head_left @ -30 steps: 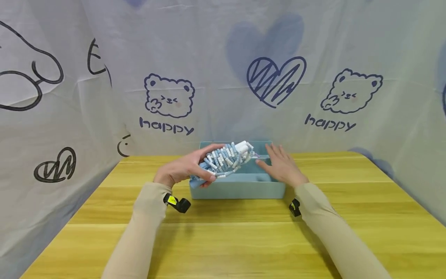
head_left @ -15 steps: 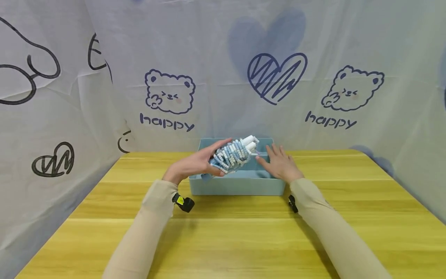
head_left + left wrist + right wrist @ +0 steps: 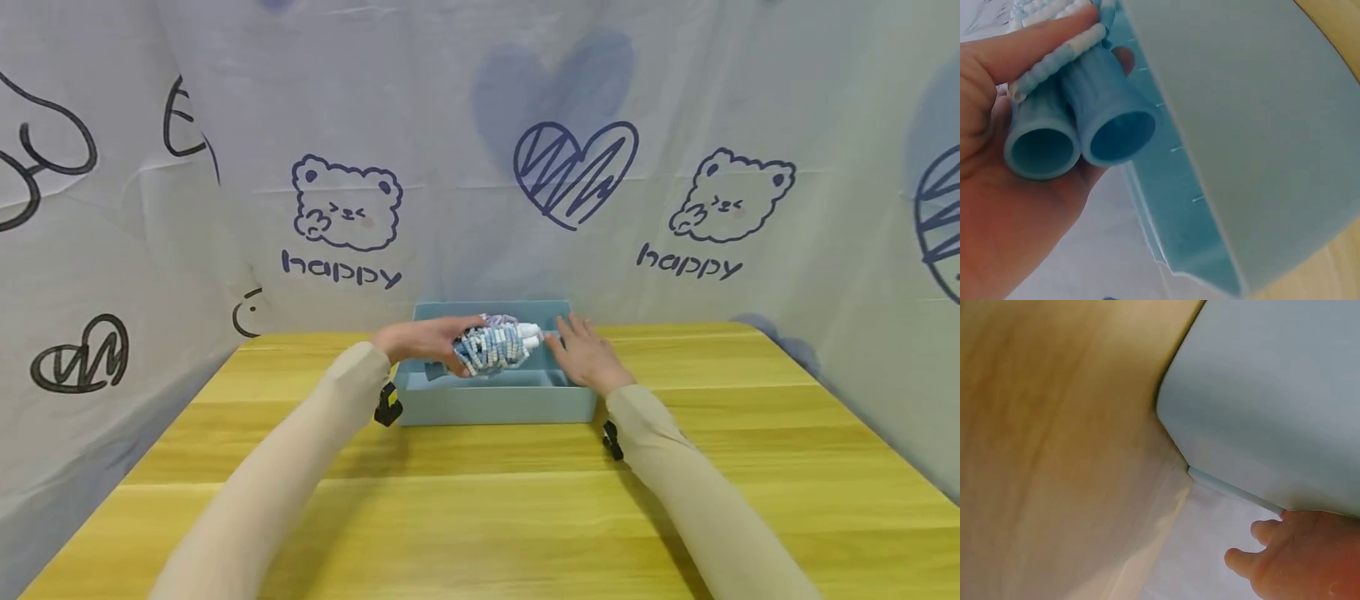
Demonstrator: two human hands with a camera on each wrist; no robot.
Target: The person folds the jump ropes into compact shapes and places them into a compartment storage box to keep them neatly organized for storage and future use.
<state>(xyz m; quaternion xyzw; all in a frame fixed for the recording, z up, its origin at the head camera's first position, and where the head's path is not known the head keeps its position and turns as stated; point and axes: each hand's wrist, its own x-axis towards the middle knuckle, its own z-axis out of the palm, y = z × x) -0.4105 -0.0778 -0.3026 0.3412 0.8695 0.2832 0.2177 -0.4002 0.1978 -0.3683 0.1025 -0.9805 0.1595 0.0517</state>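
A bundled beaded jump rope point(image 3: 491, 350), in blue and white beads, hangs level over the light blue box point(image 3: 495, 407). My left hand point(image 3: 427, 340) grips it from the left, thumb and fingers round the bundle. Its white handle tips point right. Close up in the left wrist view, two hollow blue handle ends point(image 3: 1116, 115) stick out of the grip beside the box wall. Some purplish beads show behind the rope; whether they belong to it I cannot tell. My right hand point(image 3: 588, 358) rests on the box's right rim with its fingers extended.
Under the box lies a yellow wood-grain table point(image 3: 495, 517). A divider shows inside the box, partly hidden by the rope. Behind stands a pale cloth backdrop point(image 3: 450, 150) printed with hearts and bears, close to the table's far edge.
My left hand has carried the jump rope slightly right and lower over the box, turning it from a slant to level. The right hand stays at the box's right rim. The head view has shifted slightly.
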